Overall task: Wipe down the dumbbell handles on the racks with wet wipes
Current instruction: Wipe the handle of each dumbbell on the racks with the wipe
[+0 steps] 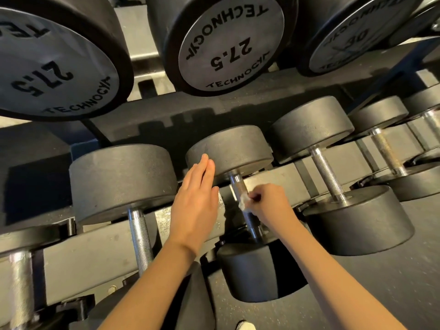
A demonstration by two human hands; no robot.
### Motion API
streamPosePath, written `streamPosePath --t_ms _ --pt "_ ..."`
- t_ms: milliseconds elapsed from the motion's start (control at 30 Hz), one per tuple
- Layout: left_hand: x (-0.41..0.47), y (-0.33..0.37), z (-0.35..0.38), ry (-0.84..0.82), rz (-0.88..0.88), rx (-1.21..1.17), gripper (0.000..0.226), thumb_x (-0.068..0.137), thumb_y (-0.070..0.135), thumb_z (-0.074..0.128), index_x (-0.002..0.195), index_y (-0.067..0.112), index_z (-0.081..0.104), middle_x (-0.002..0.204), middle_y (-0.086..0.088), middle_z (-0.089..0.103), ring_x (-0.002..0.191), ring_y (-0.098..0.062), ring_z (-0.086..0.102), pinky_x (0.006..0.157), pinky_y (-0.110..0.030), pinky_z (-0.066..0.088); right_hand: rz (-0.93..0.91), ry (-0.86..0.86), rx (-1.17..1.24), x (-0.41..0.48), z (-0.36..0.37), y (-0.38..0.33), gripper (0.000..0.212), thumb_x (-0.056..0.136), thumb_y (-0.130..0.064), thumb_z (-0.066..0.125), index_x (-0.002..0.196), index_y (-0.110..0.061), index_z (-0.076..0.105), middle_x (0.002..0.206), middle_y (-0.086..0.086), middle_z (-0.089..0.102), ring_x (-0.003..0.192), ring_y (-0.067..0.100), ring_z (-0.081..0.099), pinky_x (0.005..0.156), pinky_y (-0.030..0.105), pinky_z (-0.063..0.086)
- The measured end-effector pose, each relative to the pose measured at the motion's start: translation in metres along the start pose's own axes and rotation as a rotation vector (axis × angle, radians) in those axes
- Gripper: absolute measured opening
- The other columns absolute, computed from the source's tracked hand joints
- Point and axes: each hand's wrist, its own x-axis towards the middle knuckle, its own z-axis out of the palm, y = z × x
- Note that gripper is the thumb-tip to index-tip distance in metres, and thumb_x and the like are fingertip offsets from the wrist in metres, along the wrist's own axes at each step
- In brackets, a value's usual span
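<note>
One wet wipe (243, 203), white and crumpled, is pinched in the closed fingers (256, 197) of the right hand (270, 202) and pressed against the knurled steel handle (240, 186) of the middle dumbbell on the lower rack (283, 175); most of the wipe is hidden inside the grip, so its full extent is unclear. Just left of those fingers, the left hand (194, 206) lies flat with fingers extended and together, holding nothing, its fingertips touching the far head (229, 148) of the same dumbbell. Five handles show on the lower tier: one cut off at the left edge, one (140, 239) beside the left forearm, the wiped one, one (327, 173) right of the right hand, and one (385, 151) farther right; a sixth at the far right edge is barely visible. Three dumbbell end plates hang above the fingertips, two marked 27.5 (231, 46) and one blurred plate (357, 36) reading 30. One white shoe tip (245, 326) is cropped at the bottom edge.
</note>
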Motion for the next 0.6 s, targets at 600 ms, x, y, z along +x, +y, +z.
streamPosePath --t_ms 600 --pt "-0.002 0.011 0.008 0.061 -0.107 -0.026 0.058 0.101 0.026 0.039 0.152 0.023 0.011 0.16 0.01 0.006 0.146 -0.009 0.011 0.115 -0.025 0.018 -0.04 -0.124 -0.041 -0.009 -0.003 0.009 0.037 0.082 -0.015 0.068 0.055 -0.025 0.045 0.067 -0.004 0.052 0.063 0.012 0.052 0.048 0.012 0.029"
